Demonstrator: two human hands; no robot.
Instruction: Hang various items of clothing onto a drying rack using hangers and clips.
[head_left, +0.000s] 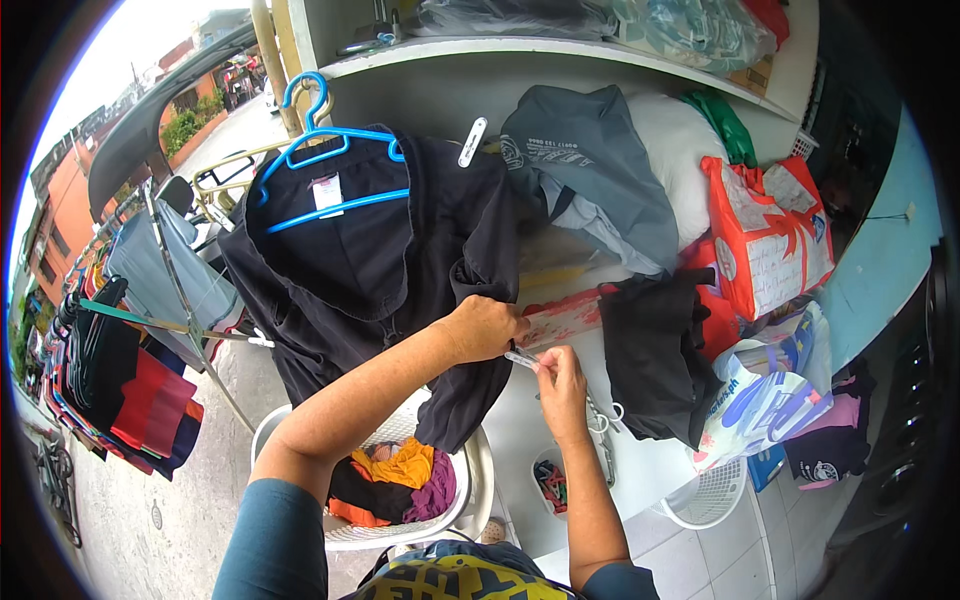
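Observation:
A black hooded jacket or similar dark garment (337, 270) hangs from a blue plastic hanger (311, 135), with a white clothespin (472, 142) near its shoulder. My left hand (484, 330) is closed on the dark garment's sleeve edge, beside a second white clothespin (520, 360). The fingertips of my right hand (562, 386) pinch the end of that second clothespin. Below my hands, a small white container (551, 480) with coloured clothespins stands on the white table, next to metal clips with white rings (607, 424). What exactly the left fingers cover is hidden.
A white laundry basket (360, 534) with coloured clothes sits below the garment. Black cloth (660, 352), a grey bag (592, 165) and a red-and-white bag (765, 240) lie at the right. Shorts on a rack (142, 405) hang at the left; a shelf (555, 49) runs above.

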